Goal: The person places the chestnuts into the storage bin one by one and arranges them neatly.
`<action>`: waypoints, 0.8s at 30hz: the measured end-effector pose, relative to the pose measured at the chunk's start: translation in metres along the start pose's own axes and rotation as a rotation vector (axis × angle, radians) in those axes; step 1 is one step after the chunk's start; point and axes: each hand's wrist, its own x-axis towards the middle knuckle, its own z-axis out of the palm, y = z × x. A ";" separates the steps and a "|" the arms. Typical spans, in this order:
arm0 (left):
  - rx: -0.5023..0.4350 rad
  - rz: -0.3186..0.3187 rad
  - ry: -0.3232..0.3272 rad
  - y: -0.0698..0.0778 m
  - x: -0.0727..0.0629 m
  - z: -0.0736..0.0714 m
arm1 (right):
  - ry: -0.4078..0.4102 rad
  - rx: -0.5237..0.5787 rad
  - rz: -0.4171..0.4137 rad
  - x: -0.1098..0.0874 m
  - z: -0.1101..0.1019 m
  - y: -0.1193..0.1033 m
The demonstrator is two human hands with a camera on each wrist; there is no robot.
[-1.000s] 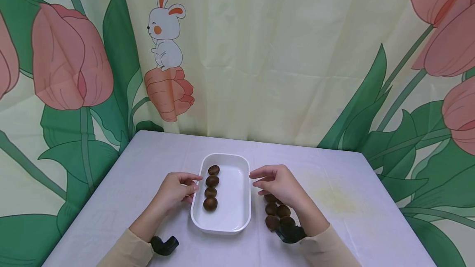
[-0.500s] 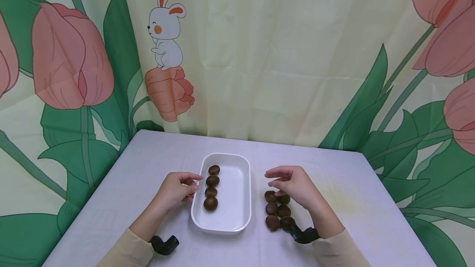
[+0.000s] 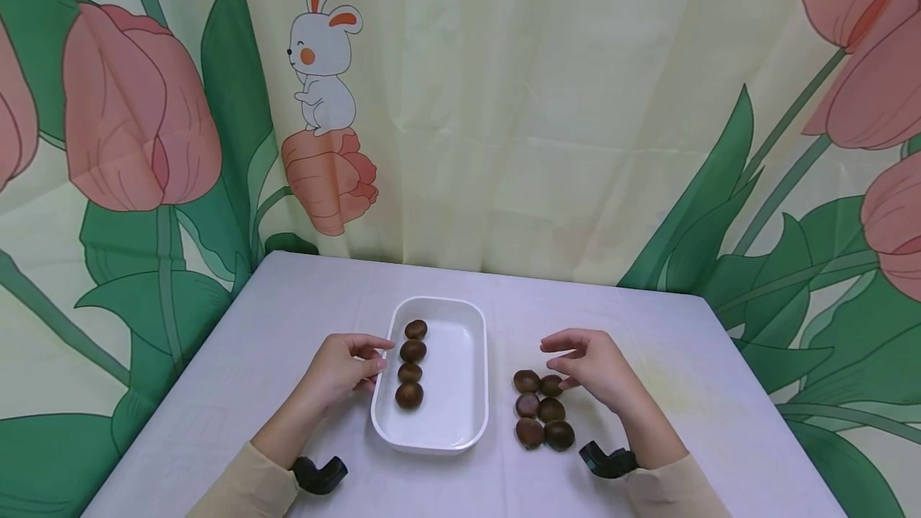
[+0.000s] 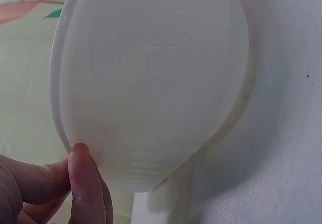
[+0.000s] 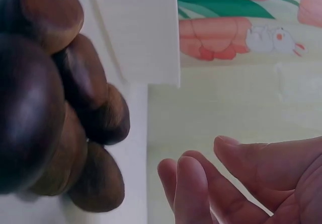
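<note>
Tray (image 3: 451, 444): one, white, oblong, round-cornered. Lying flat on the table (image 3: 647, 322), lower centre of the head frame, longer sides running up the picture. Placed between the two hands, presumably for reach from either side.

Left hand (image 3: 348, 362): at the tray's left edge. Closed in a light pinch, thumb to outer wall, fingertip at rim; nothing else in grip. Held so, most likely, to stop any sliding while keeping out of the interior.

Row nuts (image 3: 413, 352): four, brown, glossy. Inside the tray, near its left wall, in single file, touching or nearly so. Kept to one side apparently for a straight line.

Loose nuts (image 3: 551, 409): six, on the table, right of the tray, lower right of centre. Set in two columns of three, close together; perhaps less apt to roll that way.

Right hand (image 3: 588, 364): by the upper-right loose nut, overlapping it in the head view. Fingers loosely bent, thumb and fingertips slightly parted, nothing held. Apart from the nuts in the right wrist view.

Black fittings (image 3: 320, 476): one per wrist.

Curtain (image 3: 504, 102): printed, behind, filling the upper frame.
</note>
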 end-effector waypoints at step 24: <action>0.001 0.008 -0.003 -0.002 0.002 0.001 | -0.030 -0.074 0.119 0.006 -0.008 0.039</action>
